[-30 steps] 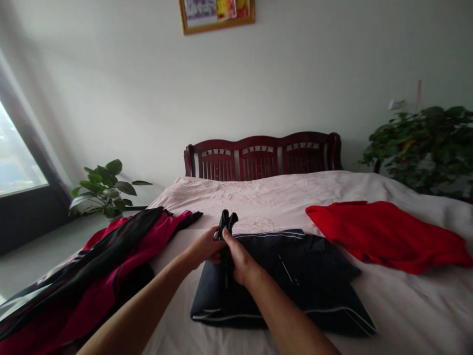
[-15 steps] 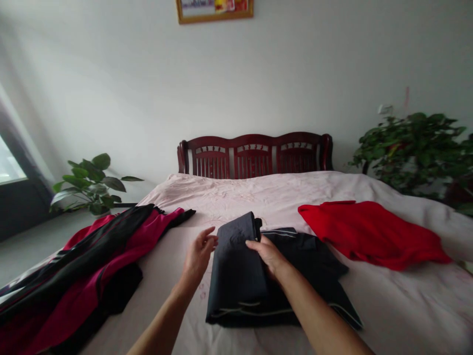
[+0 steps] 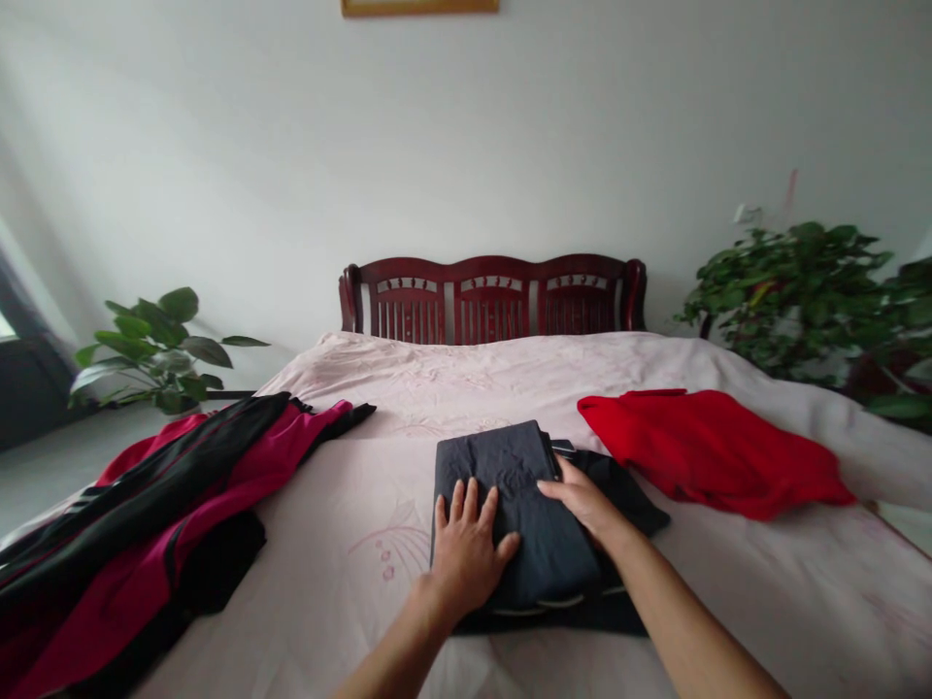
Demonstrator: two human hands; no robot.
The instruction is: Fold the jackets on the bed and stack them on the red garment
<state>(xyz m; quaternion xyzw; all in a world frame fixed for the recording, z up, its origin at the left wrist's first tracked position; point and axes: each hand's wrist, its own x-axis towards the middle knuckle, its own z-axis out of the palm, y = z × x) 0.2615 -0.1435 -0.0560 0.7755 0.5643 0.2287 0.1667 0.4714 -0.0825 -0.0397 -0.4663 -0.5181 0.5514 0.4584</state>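
Observation:
A folded dark navy garment (image 3: pixel 520 524) with thin white piping lies on the bed in front of me. Its kind does not show. My left hand (image 3: pixel 470 546) rests flat on its left part, fingers spread, palm down. At the right edge, my right hand (image 3: pixel 582 495) grips the folded layers, thumb on top and the other fingers hidden beneath. More dark cloth sticks out to the right, behind my right hand and forearm.
Black and magenta clothes (image 3: pixel 240 476) lie heaped at the left. A red garment (image 3: pixel 717 451) lies at the right. The pale pink bedsheet (image 3: pixel 327 544) reaches a dark red wooden headboard (image 3: pixel 491 301). Leafy plants (image 3: pixel 156 340) flank the bed.
The folded part has come down to the right and now lies flatter and wider. My left hand, raised beside the cloth before, now presses on top of it. The right hand keeps its grip.

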